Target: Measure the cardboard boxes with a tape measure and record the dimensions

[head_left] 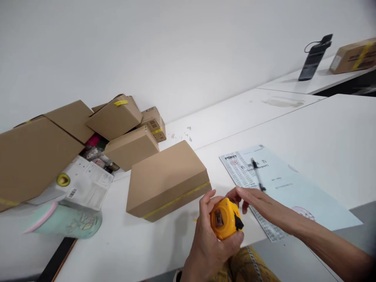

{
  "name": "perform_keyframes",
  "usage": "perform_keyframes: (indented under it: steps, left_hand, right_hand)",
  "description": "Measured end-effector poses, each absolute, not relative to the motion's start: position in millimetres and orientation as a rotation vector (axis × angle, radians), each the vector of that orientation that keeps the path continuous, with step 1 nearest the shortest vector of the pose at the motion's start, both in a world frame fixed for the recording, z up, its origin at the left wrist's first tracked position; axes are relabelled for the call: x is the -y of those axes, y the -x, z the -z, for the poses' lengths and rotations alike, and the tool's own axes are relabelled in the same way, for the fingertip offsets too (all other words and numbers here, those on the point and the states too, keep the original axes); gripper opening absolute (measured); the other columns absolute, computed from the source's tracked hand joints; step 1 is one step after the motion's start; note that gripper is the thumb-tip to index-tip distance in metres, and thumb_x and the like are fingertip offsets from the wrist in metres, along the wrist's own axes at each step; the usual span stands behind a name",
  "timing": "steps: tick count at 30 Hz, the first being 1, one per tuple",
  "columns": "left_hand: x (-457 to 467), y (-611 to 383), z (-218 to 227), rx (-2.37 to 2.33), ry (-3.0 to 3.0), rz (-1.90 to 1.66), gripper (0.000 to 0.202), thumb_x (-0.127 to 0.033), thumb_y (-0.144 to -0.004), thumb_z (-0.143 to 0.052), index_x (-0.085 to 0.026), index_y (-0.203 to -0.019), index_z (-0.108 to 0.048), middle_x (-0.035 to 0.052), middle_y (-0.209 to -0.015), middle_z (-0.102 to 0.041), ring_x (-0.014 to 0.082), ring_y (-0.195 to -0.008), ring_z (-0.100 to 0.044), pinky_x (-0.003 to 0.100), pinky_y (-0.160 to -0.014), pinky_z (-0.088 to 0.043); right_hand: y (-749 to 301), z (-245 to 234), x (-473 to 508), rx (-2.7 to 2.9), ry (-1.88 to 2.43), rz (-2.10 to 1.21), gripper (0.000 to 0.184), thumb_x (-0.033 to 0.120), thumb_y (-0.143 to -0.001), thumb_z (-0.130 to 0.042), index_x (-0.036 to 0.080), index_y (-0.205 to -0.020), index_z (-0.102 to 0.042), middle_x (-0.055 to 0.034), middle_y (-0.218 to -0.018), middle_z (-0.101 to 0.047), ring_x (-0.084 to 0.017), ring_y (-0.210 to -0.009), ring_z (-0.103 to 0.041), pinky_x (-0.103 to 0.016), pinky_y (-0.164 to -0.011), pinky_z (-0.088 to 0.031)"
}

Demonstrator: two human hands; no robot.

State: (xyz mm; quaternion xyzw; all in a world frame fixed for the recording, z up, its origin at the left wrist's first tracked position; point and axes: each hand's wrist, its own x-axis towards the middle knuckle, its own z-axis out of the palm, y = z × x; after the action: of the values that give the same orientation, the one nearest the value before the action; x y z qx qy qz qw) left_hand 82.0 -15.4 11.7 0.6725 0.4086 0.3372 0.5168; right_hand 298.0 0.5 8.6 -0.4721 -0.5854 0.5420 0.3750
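Observation:
A yellow tape measure (225,221) with a black sliding button rests in my left hand (205,237), whose fingers and thumb wrap round its case. My right hand (252,199) comes in from the right, fingers curled and pinched against the far side of the case. What exactly those fingertips grip is partly hidden. Just beyond my left hand lies a closed brown cardboard box (169,176) with yellow tape along its side. Under and beyond my right hand is a pale blue printed report (288,188), with a black and clear pen (257,174) on it.
At the left, several cardboard boxes (117,117) are piled beside a white printed package (88,182) and a mint tumbler with a pink rim (70,221). A dark bottle (314,58) and a taped box (354,56) stand at the far right of the white table (235,113).

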Motion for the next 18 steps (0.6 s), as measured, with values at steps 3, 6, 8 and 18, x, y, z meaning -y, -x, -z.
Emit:
perform_keyframes:
  steps: [3,6,8,18]
  left_hand:
    - [23,-70,-15,-0.991,-1.573,-0.846,0.092,-0.007,-0.069,-0.070,-0.031,-0.149,-0.031,0.0124,-0.147,-0.053,0.0243,-0.114,-0.065,0.036,-0.094,-0.058]
    - [26,-53,-19,-1.017,-1.485,-0.934,0.090,-0.009,-0.068,-0.069,-0.031,-0.147,-0.035,0.0133,-0.144,-0.054,0.0243,-0.107,-0.066,0.036,-0.088,-0.059]
    - [23,-32,-30,-1.074,-1.398,-1.043,0.085,-0.013,-0.068,-0.071,-0.029,-0.145,-0.039,0.0134,-0.136,-0.060,0.0240,-0.101,-0.068,0.035,-0.084,-0.059]
    - [-66,152,-145,-1.466,-1.322,-1.092,0.069,-0.054,-0.075,-0.079,-0.017,-0.131,-0.060,0.0060,-0.092,-0.076,0.0223,-0.077,-0.070,0.028,-0.066,-0.054]
  right_hand:
    - [-283,-14,0,1.551,1.182,-1.396,0.054,0.072,-0.096,-0.048,0.023,-0.086,-0.069,-0.0060,-0.084,-0.064,-0.021,-0.078,-0.055,-0.034,-0.071,-0.046]
    - [-274,-23,-5,1.518,1.189,-1.413,0.047,0.070,-0.089,-0.063,0.023,-0.083,-0.063,-0.0014,-0.076,-0.056,-0.018,-0.072,-0.047,-0.031,-0.065,-0.040]
    - [-274,-33,-15,1.444,1.166,-1.401,0.047,0.068,-0.086,-0.068,0.023,-0.079,-0.060,-0.0003,-0.075,-0.054,-0.017,-0.072,-0.046,-0.031,-0.067,-0.040]
    - [-266,-64,-136,1.086,1.126,-1.354,0.053,0.069,-0.072,-0.079,0.022,-0.069,-0.056,0.0011,-0.070,-0.046,-0.014,-0.066,-0.039,-0.029,-0.059,-0.038]
